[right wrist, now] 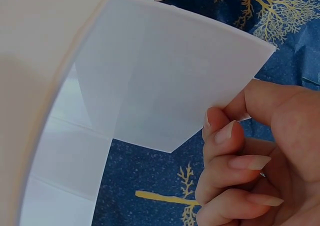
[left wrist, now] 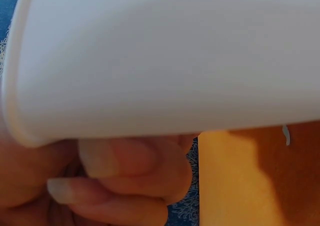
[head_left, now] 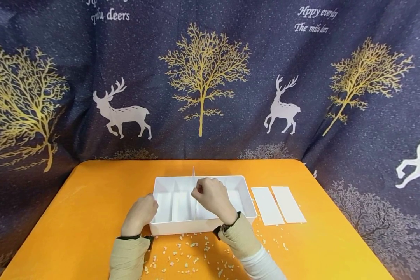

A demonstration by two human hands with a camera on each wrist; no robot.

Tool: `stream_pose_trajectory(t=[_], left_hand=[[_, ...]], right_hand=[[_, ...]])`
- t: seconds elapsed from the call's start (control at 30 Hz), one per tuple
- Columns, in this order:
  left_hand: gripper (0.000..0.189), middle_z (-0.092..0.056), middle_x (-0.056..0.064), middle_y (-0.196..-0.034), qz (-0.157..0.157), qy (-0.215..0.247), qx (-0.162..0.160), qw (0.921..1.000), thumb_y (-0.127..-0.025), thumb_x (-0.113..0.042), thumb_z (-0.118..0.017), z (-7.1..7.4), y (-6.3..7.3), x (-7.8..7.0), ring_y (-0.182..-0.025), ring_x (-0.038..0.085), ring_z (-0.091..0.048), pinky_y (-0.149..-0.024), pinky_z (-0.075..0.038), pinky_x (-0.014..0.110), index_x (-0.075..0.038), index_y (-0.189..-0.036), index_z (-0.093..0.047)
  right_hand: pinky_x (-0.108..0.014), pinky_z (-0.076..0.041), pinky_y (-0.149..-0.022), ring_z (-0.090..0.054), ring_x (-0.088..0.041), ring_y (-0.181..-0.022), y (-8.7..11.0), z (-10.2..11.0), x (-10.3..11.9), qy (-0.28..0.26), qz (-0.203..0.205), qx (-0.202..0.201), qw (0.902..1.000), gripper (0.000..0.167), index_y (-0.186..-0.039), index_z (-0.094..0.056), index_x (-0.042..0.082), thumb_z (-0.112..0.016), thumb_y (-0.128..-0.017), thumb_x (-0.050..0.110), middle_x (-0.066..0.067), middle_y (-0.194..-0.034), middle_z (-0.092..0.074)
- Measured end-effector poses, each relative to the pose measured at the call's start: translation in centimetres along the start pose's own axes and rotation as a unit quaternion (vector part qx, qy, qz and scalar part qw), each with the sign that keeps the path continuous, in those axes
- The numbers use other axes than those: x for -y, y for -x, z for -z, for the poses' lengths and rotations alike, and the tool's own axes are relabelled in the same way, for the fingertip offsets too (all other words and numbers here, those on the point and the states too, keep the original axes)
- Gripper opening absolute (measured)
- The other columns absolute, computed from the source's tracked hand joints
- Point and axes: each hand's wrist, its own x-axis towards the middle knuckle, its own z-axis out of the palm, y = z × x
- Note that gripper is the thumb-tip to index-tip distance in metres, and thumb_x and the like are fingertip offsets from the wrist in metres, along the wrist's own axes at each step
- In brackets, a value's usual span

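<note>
A long white box (head_left: 182, 227) with inner compartments lies on the orange table. My left hand (head_left: 142, 210) grips its left side wall, and in the left wrist view the curled fingers (left wrist: 135, 158) lie against the white wall (left wrist: 165, 66). With thumb and fingertips, my right hand (head_left: 211, 194) pinches a thin white divider panel (right wrist: 185, 71) by one edge. In the head view this panel stands nearly edge-on across the middle of the box, rising above its back rim. The other right fingers are curled in.
Two flat white rectangular panels (head_left: 268, 206) lie side by side to the right of the box. Small white crumbs (head_left: 186, 256) are scattered in front of it. Behind the table (head_left: 91, 217) hangs a dark blue curtain (head_left: 238, 116) with trees and deer.
</note>
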Motion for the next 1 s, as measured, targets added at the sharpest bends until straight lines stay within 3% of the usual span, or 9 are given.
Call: stream_pose_trajectory(t=[0.43,1.0], left_hand=[[0.035,-0.051,0.013,-0.078,-0.007,0.002,0.0,1.0,-0.099,-0.008,-0.043,0.01,0.0,0.09,-0.063,0.021,-0.049,-0.055,-0.039,0.029,0.018,-0.121,-0.049],[0.035,-0.055,0.016,-0.084,0.002,0.005,0.004,1.0,-0.099,-0.009,-0.044,0.05,-0.09,-0.02,-0.068,0.022,-0.051,-0.057,-0.041,0.029,0.017,-0.122,-0.049]], right_hand=[[-0.02,-0.016,-0.044,-0.024,-0.006,-0.044,-0.04,0.17,0.04,-0.004,0.009,-0.005,0.9999,0.029,-0.056,-0.043,0.016,-0.06,-0.078,0.008,0.009,-0.048,-0.028],[-0.02,-0.018,-0.043,-0.026,-0.005,-0.044,0.0,0.32,0.01,-0.005,0.01,-0.005,0.9999,0.025,-0.058,-0.049,0.016,-0.06,-0.079,0.009,0.008,-0.049,-0.033]])
